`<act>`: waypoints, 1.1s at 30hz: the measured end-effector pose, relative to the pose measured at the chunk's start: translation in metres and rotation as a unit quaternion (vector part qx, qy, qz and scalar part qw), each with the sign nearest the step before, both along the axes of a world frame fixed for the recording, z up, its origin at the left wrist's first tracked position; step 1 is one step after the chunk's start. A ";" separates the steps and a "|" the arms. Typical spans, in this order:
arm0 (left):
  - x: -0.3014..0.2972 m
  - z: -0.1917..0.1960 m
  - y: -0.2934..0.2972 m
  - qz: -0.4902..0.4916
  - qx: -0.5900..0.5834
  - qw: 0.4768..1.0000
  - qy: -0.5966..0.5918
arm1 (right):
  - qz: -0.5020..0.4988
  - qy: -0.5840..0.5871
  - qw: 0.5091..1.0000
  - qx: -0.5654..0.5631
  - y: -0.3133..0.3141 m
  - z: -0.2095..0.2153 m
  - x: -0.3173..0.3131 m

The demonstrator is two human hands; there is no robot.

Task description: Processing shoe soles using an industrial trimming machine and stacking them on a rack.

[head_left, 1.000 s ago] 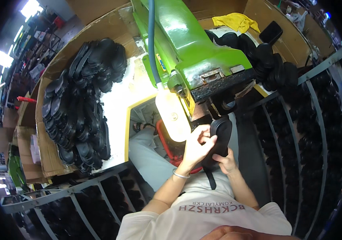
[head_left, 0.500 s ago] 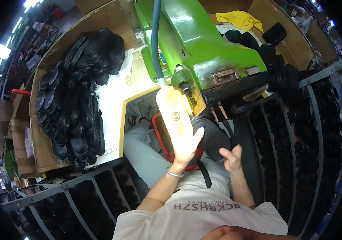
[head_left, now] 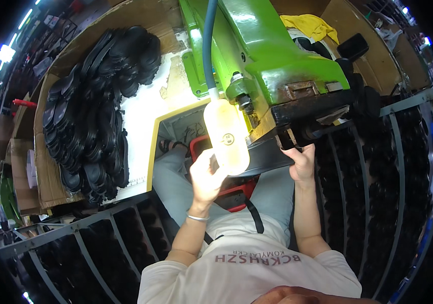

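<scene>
A black shoe sole (head_left: 268, 158) lies crosswise beneath the dark, worn head of a green machine (head_left: 292, 66). My right hand (head_left: 302, 161) grips its right end, thumb on top, close under the machine head. At the other end, my left hand (head_left: 206, 177) is closed around the sole's left part. A glowing, pale yellow lamp (head_left: 225, 137) on a blue-grey hose (head_left: 209, 45) hangs in front and hides that end and some left fingertips.
Many black soles (head_left: 100, 106) are heaped in a cardboard box (head_left: 49, 167) at left. A yellow cloth (head_left: 310, 26) lies behind the machine. Metal racks (head_left: 396, 137) with dark items flank me. A red stool (head_left: 237, 200) shows below.
The sole has swung from a slant to lying crosswise. My right hand has moved up to its right end under the machine head; my left hand has shifted left and down.
</scene>
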State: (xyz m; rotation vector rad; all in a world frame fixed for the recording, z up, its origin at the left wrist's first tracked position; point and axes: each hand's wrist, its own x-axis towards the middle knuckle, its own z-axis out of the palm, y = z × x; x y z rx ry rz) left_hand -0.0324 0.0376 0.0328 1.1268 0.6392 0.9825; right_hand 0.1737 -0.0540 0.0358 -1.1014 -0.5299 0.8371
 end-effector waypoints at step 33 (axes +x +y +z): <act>0.049 -0.023 -0.015 0.004 0.157 0.969 0.189 | 0.135 0.072 0.978 -0.143 -0.096 -0.039 -0.058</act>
